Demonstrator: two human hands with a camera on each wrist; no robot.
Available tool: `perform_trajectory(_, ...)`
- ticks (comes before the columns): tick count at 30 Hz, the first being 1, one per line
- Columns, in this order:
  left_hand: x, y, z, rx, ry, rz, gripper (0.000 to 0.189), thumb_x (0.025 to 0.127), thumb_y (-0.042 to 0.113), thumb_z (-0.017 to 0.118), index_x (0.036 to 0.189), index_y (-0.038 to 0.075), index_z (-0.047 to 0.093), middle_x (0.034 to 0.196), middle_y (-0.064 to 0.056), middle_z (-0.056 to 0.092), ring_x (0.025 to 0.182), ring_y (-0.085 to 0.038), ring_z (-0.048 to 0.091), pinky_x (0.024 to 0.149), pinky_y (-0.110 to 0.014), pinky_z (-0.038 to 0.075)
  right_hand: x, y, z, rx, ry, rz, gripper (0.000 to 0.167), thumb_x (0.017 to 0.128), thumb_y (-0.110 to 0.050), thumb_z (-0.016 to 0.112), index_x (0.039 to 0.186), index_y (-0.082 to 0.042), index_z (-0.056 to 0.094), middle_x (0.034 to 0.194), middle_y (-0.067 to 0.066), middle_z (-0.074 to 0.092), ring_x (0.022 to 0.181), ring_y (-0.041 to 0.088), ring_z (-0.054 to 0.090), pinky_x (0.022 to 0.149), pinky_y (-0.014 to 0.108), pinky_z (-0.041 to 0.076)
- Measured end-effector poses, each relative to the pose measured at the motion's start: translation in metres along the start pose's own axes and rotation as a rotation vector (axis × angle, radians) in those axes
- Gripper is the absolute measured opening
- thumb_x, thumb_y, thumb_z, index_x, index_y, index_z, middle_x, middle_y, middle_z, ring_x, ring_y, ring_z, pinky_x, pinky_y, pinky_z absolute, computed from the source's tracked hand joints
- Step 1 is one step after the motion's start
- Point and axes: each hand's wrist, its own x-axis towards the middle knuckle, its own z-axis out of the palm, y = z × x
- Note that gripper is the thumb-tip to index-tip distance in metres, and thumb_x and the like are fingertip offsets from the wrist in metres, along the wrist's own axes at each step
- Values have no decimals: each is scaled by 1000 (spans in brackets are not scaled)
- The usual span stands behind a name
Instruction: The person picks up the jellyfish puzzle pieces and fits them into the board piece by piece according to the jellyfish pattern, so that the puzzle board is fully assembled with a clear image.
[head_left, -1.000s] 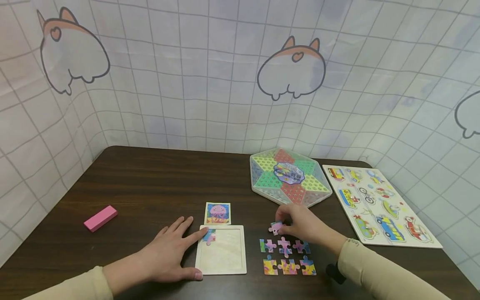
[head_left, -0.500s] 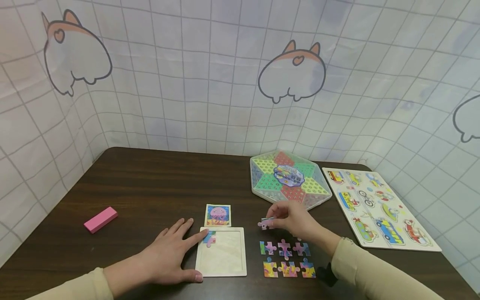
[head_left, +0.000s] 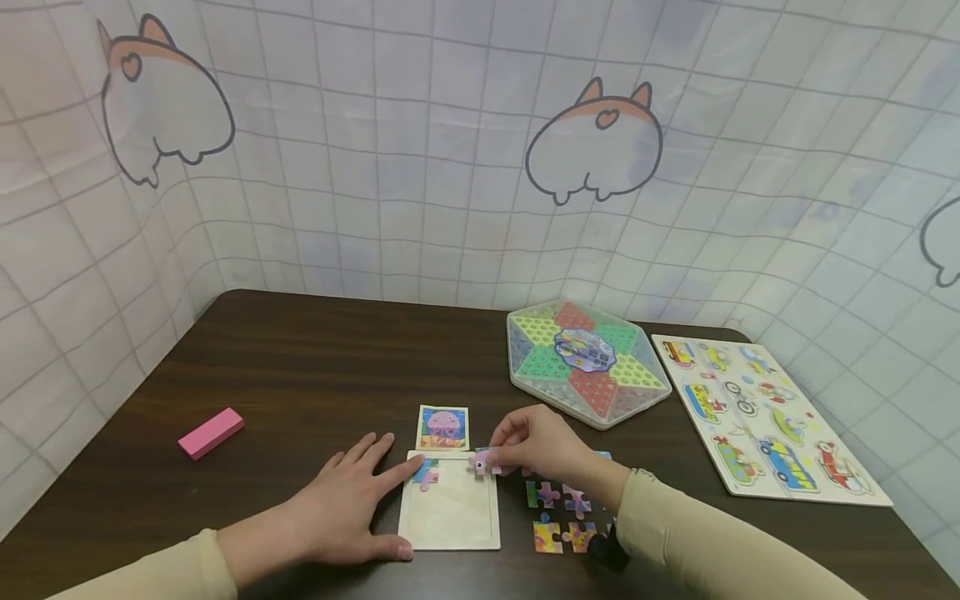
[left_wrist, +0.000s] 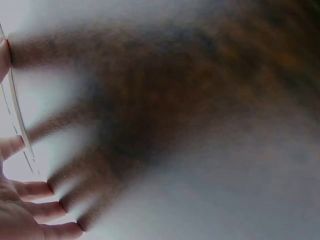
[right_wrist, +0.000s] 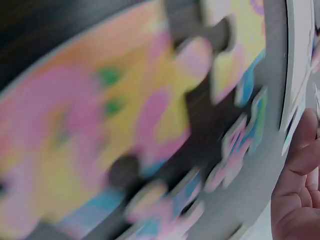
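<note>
My right hand (head_left: 543,446) pinches a pink jigsaw piece (head_left: 482,463) with an eye printed on it, over the upper right corner of a square wooden puzzle frame (head_left: 450,546). A blue and pink corner piece (head_left: 427,472) lies in the frame's upper left corner. My left hand (head_left: 341,500) rests with spread fingers, index fingertip at that corner piece and thumb beside the frame's lower left edge. Right of the frame, under my right forearm, lie several loose jigsaw pieces (head_left: 547,537), partly hidden in the head view but close up in the right wrist view.
A jellyfish picture card (head_left: 443,428) touches the frame's far edge. Behind my right hand is a hexagonal Chinese checkers box (head_left: 588,358). A wooden vehicle puzzle board (head_left: 768,421) lies far right, a pink block (head_left: 212,433) at left. A white gridded curtain (head_left: 405,167) encloses the table.
My right hand has carried the pink jigsaw piece leftward from above the loose pieces to the frame's upper right corner. The left hand has stayed at the frame.
</note>
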Motion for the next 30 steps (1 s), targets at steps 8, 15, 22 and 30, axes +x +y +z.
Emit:
perform_trajectory(8, 2, 1, 1, -6, -14, -10, 99, 76, 74, 73, 158, 28, 41, 164, -24, 30, 152, -50, 25, 110, -77, 29, 12, -11, 26, 17, -7, 65, 15, 87, -14, 82, 84, -4, 71, 69, 7, 74, 59, 9, 68, 54, 25, 52)
perform_trajectory(15, 2, 1, 0, -6, -11, -4, 99, 76, 74, 73, 157, 27, 42, 164, -24, 31, 152, -50, 25, 110, -77, 29, 15, -14, 36, 2, 3, 49, 14, 88, -13, 81, 83, -3, 71, 69, 8, 75, 60, 11, 71, 51, 23, 48)
perform_trajectory(22, 1, 1, 0, -5, 1, 3, 99, 76, 75, 72, 157, 27, 42, 163, -25, 31, 151, -51, 26, 109, -77, 30, 20, -17, 38, -73, -4, 45, 15, 87, -13, 82, 78, -5, 72, 65, 5, 73, 57, 8, 68, 48, 21, 44)
perform_trajectory(30, -2, 0, 0, -10, 25, 15, 99, 77, 76, 71, 157, 26, 42, 163, -25, 31, 151, -50, 26, 109, -76, 31, 24, -26, 41, -204, 11, 23, 17, 85, -10, 83, 74, -6, 71, 63, 3, 71, 55, 10, 67, 51, 23, 49)
